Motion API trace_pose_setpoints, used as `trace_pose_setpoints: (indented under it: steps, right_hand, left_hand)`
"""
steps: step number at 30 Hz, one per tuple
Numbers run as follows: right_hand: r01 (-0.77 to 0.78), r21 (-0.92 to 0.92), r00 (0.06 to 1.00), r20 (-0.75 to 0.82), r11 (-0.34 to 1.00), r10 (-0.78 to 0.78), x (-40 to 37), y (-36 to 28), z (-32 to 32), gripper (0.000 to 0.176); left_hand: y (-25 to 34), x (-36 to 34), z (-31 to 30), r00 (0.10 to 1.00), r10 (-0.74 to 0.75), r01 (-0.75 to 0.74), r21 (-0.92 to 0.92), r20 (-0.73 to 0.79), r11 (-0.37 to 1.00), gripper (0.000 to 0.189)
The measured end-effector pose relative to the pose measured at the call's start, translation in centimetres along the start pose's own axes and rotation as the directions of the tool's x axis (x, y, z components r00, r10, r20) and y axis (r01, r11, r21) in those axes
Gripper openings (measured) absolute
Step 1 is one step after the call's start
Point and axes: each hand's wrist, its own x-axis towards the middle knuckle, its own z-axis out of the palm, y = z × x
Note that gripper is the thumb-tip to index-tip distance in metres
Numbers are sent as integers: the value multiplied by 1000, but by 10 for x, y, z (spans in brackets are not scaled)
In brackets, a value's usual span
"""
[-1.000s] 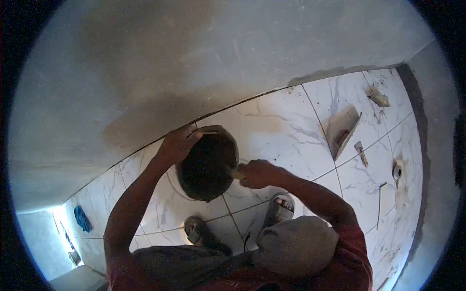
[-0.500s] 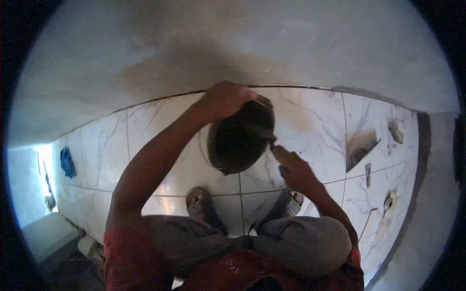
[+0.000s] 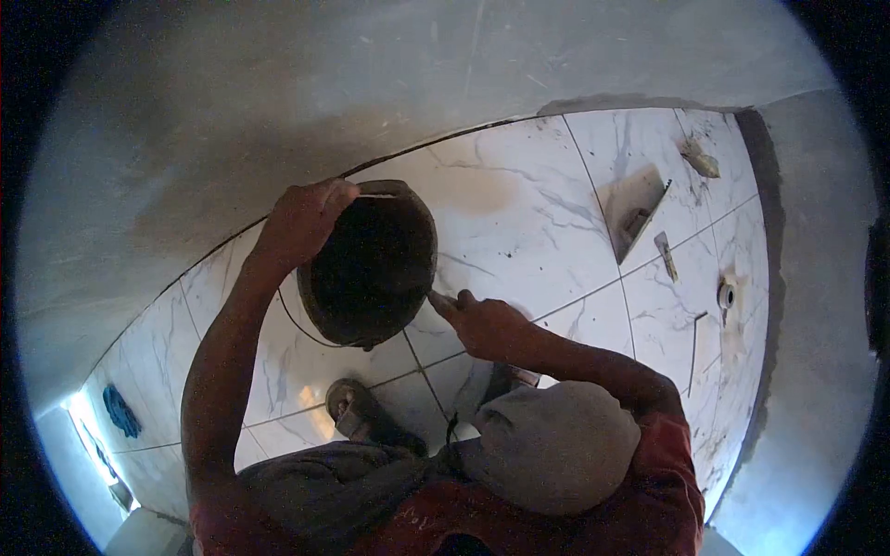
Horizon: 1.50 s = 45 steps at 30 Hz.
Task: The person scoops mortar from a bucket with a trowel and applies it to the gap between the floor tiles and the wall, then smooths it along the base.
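One big grey wall (image 3: 232,111) stands along the far edge of the shiny tiled floor (image 3: 519,250). Close to that edge, left of the middle, is a round, dark bucket (image 3: 368,269). Its thin wire handle (image 3: 295,320) hangs down beside it, maybe so the top is free. The left hand (image 3: 308,221) is clenched on the bucket's far rim, most likely so it can't slide or tip. The right hand (image 3: 484,326) is curled by the near right side of the rim, with its fingertips (image 3: 436,300) just at the edge. I can't tell if it grips a tool, because the fingers hide that. It is too black in the bucket to see what is in there, and I can't tell how full it is.

Toward the far right corner lies a flat board (image 3: 630,199) with a dark lump on it. A blue cloth (image 3: 120,412) lies near the left edge. By the right edge are a thin strip (image 3: 695,357), a small scraper (image 3: 666,258), a crumpled piece (image 3: 700,159) and a little ring (image 3: 727,296), all too blurry to name for sure.
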Motion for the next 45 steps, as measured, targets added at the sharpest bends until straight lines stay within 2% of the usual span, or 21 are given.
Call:
trace_pose_setpoints:
  steps: [2,6,8,12,14,16,17,21,23,24,27,29,32,33,35,37,39,40,41,42,45]
  right_hand:
    - [69,54,997,-44,996,-66,-8,8,0,61]
    - [29,169,988,-154,985,-3,6,12,-9,60]
    - [147,163,942,-323,976,-88,24,14,-6,59]
    - [153,234,965,-245,960,-94,19,1,13,58]
    - [107,79,993,43,991,-110,5,5,19,62]
    - [74,31,996,45,997,-76,-2,19,24,60]
    - [96,7,995,38,995,-96,-4,28,18,54]
    - [155,-43,979,-125,987,-159,-25,32,-15,45]
    - [-4,-22,986,-165,1000,1,-34,29,-21,41]
    - [5,-23,987,-161,1000,-9,-34,29,-22,41]
    - [39,-170,937,-337,985,-95,-32,30,-21,37]
    - [13,-230,935,-342,973,-94,-23,33,-22,36]
    - [4,-312,904,-405,950,-137,-14,36,-38,31]
    - [-16,-347,910,-394,938,-130,-13,31,-49,32]
    - [-42,-388,915,-384,921,-120,-6,25,-62,33]
    - [-24,-533,838,-473,846,-274,6,30,-65,36]
    - [-104,-608,848,-467,787,-249,17,26,-62,37]
    - [-51,-586,829,-476,809,-293,22,33,-56,39]
    - [-89,-561,867,-450,823,-213,28,35,-44,40]
    - [-50,-545,853,-459,837,-248,26,28,-41,25]
    - [60,-537,916,-306,842,-260,19,9,-38,21]
  left_hand:
    - [-8,5,-1,999,-5,9,111,-35,994,50]
    - [-8,-1,-2,999,-47,45,95,23,994,49]
    - [4,-3,1,999,-32,32,30,8,999,51]
    - [0,-5,2,996,-92,92,57,5,994,50]
    - [-7,-8,-1,996,-87,87,-1,-4,996,48]
    - [-8,-9,1,999,-10,12,41,-53,999,48]
    - [-8,-12,3,994,67,-61,69,-83,996,48]
    - [-14,-13,-3,995,-81,87,96,-63,992,48]
    - [-9,-16,-12,988,-141,145,71,-65,987,46]
    - [-14,-17,-12,986,-150,155,72,-68,985,46]
    - [-23,-18,-4,995,-30,37,69,-91,997,46]
    - [-20,-18,3,959,237,-199,226,-154,953,42]
    - [-15,-19,15,945,287,-231,305,-154,924,35]
    - [-11,-19,16,945,286,-230,302,-155,925,35]
    - [5,-20,12,997,-81,83,157,-19,984,30]
    - [5,-21,14,999,0,9,195,-49,981,33]
    - [7,-19,18,990,119,-102,215,-70,971,36]
    - [6,-20,18,993,98,-83,196,-68,977,38]
    - [2,-20,20,995,71,-59,175,-63,983,41]
    - [-4,-19,23,994,97,-87,157,-56,984,41]
    - [-21,-16,25,993,96,-81,187,-75,979,45]
